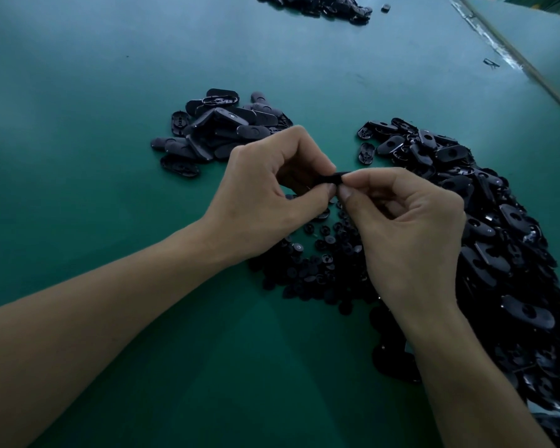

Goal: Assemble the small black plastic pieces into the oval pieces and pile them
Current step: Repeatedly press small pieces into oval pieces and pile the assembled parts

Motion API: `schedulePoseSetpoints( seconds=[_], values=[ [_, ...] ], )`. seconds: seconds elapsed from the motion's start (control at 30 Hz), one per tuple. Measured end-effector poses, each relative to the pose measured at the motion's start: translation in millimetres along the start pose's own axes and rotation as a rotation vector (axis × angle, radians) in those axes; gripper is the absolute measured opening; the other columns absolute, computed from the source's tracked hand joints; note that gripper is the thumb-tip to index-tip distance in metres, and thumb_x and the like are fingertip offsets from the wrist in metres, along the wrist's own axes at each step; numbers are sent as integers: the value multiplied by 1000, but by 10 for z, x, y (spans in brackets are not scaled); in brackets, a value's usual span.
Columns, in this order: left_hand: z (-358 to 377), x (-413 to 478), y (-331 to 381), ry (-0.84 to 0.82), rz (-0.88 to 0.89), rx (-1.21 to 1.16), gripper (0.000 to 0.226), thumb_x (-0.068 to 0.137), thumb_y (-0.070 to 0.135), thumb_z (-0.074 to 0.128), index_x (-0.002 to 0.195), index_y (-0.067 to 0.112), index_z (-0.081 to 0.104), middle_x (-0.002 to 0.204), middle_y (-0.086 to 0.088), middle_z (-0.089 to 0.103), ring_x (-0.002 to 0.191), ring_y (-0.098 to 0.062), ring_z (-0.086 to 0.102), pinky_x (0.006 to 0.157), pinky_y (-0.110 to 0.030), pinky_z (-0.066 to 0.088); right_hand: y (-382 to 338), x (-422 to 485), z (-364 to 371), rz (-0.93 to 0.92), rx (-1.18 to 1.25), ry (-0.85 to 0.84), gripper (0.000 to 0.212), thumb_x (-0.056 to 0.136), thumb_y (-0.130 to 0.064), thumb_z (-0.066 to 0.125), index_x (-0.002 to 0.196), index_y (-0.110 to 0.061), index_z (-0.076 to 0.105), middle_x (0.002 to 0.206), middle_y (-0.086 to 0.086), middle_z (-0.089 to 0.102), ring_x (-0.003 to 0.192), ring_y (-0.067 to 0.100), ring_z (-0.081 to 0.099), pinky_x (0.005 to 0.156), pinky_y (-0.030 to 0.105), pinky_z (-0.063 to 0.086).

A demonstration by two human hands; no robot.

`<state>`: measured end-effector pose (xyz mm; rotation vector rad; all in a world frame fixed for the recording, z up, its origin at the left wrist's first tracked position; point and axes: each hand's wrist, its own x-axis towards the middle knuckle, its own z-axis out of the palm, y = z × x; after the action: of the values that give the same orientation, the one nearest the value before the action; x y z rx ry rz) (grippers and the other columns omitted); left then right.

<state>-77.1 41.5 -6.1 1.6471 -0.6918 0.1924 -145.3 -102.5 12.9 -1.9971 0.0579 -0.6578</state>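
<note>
My left hand and my right hand meet above the green table, both pinching one black oval piece between fingertips and thumbs. Most of that piece is hidden by my fingers, and I cannot tell whether a small piece sits in it. Under my hands lies a heap of small round black pieces. A large heap of oval pieces spreads to the right. A smaller pile of oval pieces lies behind my left hand.
Another dark heap of parts lies at the table's far edge, with one loose piece beside it. A raised rail runs along the table's right side, with a small clip near it.
</note>
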Motion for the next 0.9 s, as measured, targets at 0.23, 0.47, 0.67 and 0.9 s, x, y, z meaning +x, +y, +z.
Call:
schedulePoseSetpoints(
  seconds=[0.23,0.47,0.67,0.9],
  values=[
    [-6,19,4,27,3,17,24,81,1,75,86,21,62,83,-5,74,73,-18,72,71,-32,59,-3,-6,4,31,-1,-31,17,88,-9,75,93,-26,76,80,-13,73,74,10,70,72,24,58],
    [-22,33,37,29,-26,-4,26,80,6,79,90,23,62,83,-1,72,73,-16,71,69,-25,55,-27,-13,12,-35,-59,-11,22,90,-10,74,101,-29,74,90,-11,73,84,6,71,76,22,56],
    [-23,36,39,30,-33,12,26,81,10,78,95,26,62,81,6,70,72,-14,69,69,-24,54,-7,-9,10,-34,-32,-40,16,89,-9,74,101,-19,78,92,-11,72,86,5,69,76,20,54],
    [-13,24,28,-2,-37,0,26,82,10,75,97,28,63,85,-3,71,75,-22,69,72,-30,56,39,33,-29,-48,-53,-68,26,91,-13,71,109,-32,71,108,-8,67,96,8,66,77,20,54]
  ],
)
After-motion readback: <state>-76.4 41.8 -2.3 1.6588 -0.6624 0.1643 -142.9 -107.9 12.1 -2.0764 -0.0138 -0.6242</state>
